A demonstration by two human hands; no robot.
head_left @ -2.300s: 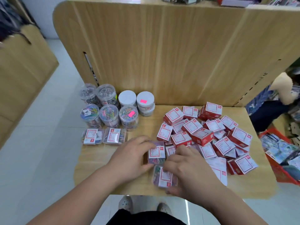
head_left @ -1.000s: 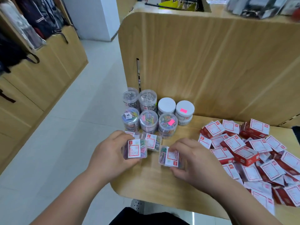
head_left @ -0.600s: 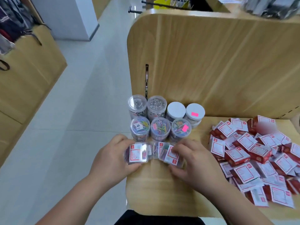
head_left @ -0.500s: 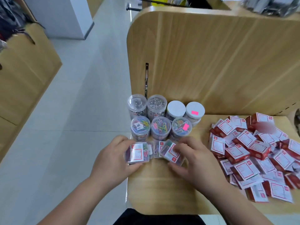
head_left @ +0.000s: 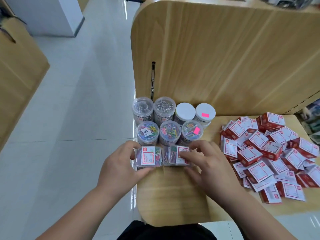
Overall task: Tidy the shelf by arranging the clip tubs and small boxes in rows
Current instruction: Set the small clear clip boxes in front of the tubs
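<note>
Labels, red-bordered, faced up; we could not read them. Our left hand (head_left: 119,168) gripped the left clip box (head_left: 148,156), our right hand (head_left: 207,167) pinched the right clip box (head_left: 180,155).

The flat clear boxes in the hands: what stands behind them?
Behind the flat clear boxes stand three tubs of coloured clips in a row; behind these, two tubs of metal clips and two white-lidded tubs. The lids hide what those hold.
</note>
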